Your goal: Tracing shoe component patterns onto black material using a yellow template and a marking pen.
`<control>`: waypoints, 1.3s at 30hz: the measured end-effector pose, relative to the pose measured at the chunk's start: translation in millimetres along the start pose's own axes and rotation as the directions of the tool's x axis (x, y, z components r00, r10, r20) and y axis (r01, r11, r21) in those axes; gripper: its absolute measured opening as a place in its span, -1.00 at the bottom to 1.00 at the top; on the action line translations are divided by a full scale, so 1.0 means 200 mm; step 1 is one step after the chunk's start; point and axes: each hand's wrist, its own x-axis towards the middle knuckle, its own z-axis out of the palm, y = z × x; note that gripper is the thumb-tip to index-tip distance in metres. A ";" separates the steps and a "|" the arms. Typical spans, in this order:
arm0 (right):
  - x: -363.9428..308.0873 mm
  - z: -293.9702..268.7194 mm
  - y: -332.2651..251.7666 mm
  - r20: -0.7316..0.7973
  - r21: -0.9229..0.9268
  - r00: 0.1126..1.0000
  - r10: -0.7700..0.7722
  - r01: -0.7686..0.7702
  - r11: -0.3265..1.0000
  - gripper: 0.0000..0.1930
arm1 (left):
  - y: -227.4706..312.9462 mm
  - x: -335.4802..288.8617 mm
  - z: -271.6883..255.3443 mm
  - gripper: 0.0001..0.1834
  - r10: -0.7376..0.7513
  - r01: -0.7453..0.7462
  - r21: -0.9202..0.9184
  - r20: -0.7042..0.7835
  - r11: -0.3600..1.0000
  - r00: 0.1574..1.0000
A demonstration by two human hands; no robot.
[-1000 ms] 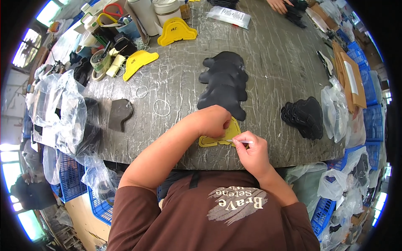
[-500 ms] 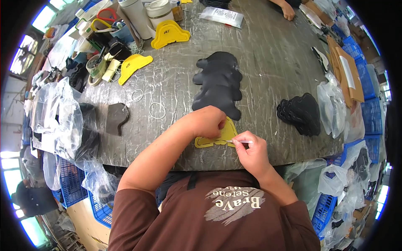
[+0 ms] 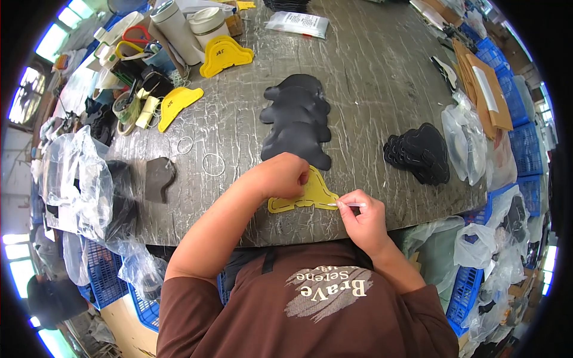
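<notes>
In front of me on the table lies a yellow template with slots cut along its edge. My left hand presses down on its left part, fingers curled together. In my right hand is a slim white pen, pinched between thumb and fingers, its tip at the template's lower right corner. Whatever lies under the template is hidden. Just beyond, a row of overlapping black curved pieces runs away from me, its near end close to my left hand.
To the right sits a stack of black cut pieces near a clear plastic bag. Further yellow templates lie far left by white cups. A dark grey piece and rubber bands are at left.
The pen in my right hand has moved right along the template's near edge to its corner. My left hand stays on the template. Another person's hand at the far edge has left the view.
</notes>
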 end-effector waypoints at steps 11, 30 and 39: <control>0.00 0.01 0.00 -0.008 -0.017 0.999 -0.048 0.047 0.999 -0.90 | 0.01 0.00 0.00 -0.75 -0.008 0.008 -0.022 0.012 1.000 1.000; -0.03 -0.01 0.00 -0.039 -0.132 0.992 -0.121 0.115 0.985 -0.88 | 0.11 -0.16 0.13 -0.25 0.038 0.093 0.294 -0.410 0.951 0.911; 0.26 -0.04 0.08 0.069 0.210 0.995 0.068 -0.081 0.974 -0.79 | 0.00 -0.24 0.26 -0.29 0.357 -0.232 0.274 -0.634 0.933 0.687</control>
